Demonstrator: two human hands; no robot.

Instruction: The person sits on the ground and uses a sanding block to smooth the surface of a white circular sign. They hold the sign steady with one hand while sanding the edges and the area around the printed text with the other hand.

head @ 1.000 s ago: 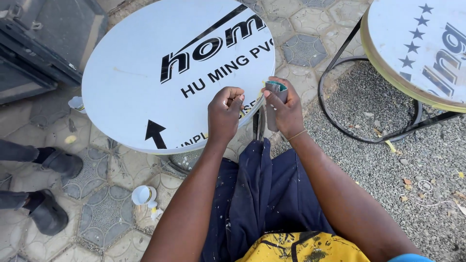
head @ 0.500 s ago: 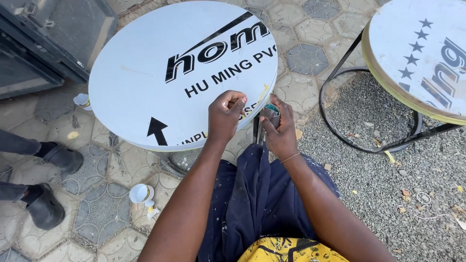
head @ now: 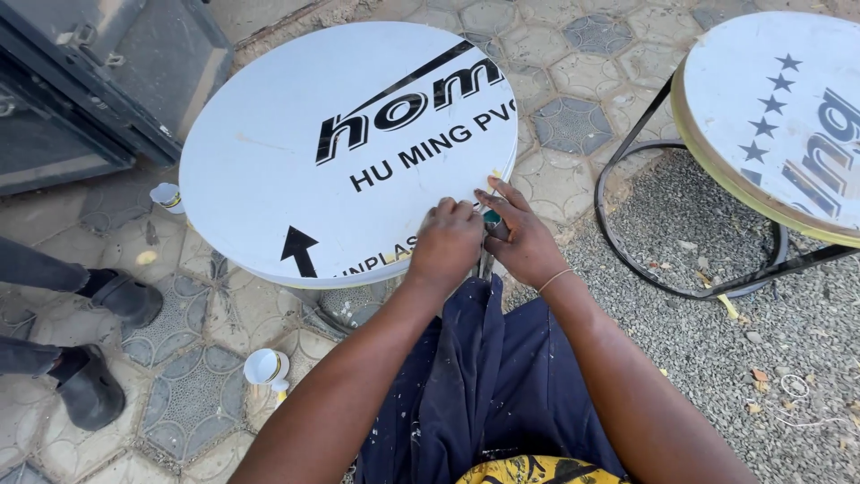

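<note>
Head view: we have both hands at the near edge of the round white board (head: 296, 161), which lies flat on a metal stand over the paved floor (head: 573, 125). Left hand (head: 445, 244) is curled knuckles-up, fingers pressed together on the board's rim; whether they pinch anything we cannot tell. Right hand (head: 522, 240) sits just beside it, touching, index and middle fingers extended flat toward the rim, the rest folded around a small teal object (head: 492, 217), mostly hidden. Both forearms run in from bottom of frame, converging over the dark blue trousers (head: 484, 385). Second round board (head: 788, 116) off right on its black frame. Small white cup (head: 265, 367) on the floor, lower left.
</note>
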